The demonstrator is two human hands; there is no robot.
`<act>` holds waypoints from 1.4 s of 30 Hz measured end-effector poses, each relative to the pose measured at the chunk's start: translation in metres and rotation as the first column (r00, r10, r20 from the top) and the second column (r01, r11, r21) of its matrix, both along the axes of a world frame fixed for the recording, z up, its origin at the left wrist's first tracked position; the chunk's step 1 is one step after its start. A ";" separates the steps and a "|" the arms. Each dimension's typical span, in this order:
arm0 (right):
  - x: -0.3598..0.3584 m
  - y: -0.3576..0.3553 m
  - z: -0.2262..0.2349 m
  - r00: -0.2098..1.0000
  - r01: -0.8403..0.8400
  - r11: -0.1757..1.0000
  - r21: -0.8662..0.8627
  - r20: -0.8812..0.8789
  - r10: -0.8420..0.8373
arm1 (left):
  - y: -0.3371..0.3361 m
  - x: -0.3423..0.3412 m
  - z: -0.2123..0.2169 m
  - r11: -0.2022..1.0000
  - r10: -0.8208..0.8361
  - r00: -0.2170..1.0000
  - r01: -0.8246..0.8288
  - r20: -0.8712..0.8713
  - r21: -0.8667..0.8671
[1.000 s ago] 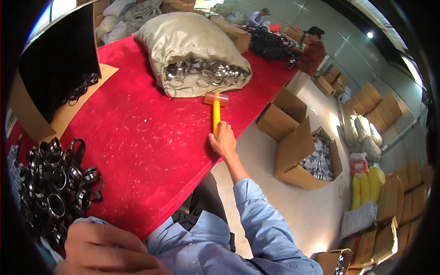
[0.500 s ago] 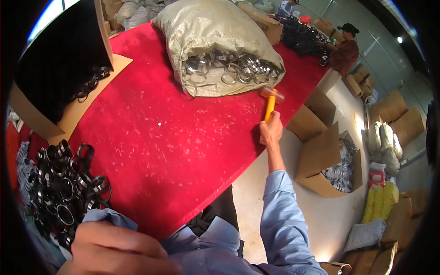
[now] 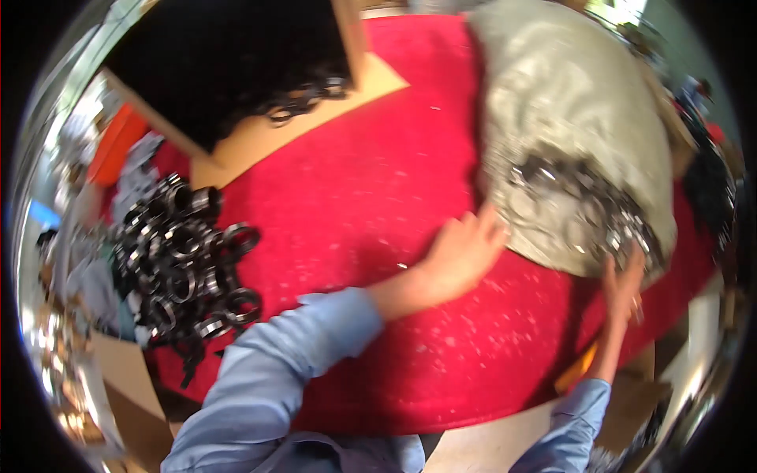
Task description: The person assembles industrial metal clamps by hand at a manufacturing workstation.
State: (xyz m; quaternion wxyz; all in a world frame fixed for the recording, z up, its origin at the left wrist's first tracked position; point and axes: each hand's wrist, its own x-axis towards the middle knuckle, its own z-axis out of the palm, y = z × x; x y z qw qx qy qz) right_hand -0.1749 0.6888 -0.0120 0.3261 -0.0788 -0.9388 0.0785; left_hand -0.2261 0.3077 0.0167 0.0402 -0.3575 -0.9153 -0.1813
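My left hand reaches across the table to the near left edge of a large woven sack. Its fingers are stretched out and slightly blurred, the tips at the sack's rim. At the right of the sack's mouth is my right hand, thumb and fingers apart, fingertips among shiny metal rings; whether it touches one is unclear. More rings lie inside the sack's opening. A hammer's orange handle rests near the table's edge, below my right forearm; its head is hidden.
Black and silver rings are heaped on the left of the red-covered table. Behind them a cardboard box lies on its side with dark rings inside. A blurred person is at the far right.
My right hand has let go of the hammer and moved to the sack's mouth. My left hand has come from the lower left to the sack's edge. The view has turned left.
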 end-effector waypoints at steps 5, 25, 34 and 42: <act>-0.072 0.028 -0.026 0.997 -0.001 0.997 -0.074 0.081 0.007 | 0.026 -0.003 -0.056 0.988 0.027 0.999 -0.032 0.039 0.149; -0.201 -0.373 0.180 0.545 -0.461 0.457 -0.760 0.163 0.822 | -0.443 -0.218 0.045 -0.300 0.888 -0.024 -0.787 0.459 0.539; -0.435 -0.601 0.111 0.622 -0.322 0.121 -0.939 -0.113 0.775 | -0.560 -0.259 0.007 -0.731 0.668 -0.287 -0.429 0.687 0.531; -0.567 -0.611 0.034 0.639 -0.033 0.100 -0.994 0.056 0.767 | -0.596 -0.252 0.006 -0.532 0.800 -0.263 -0.727 0.540 0.434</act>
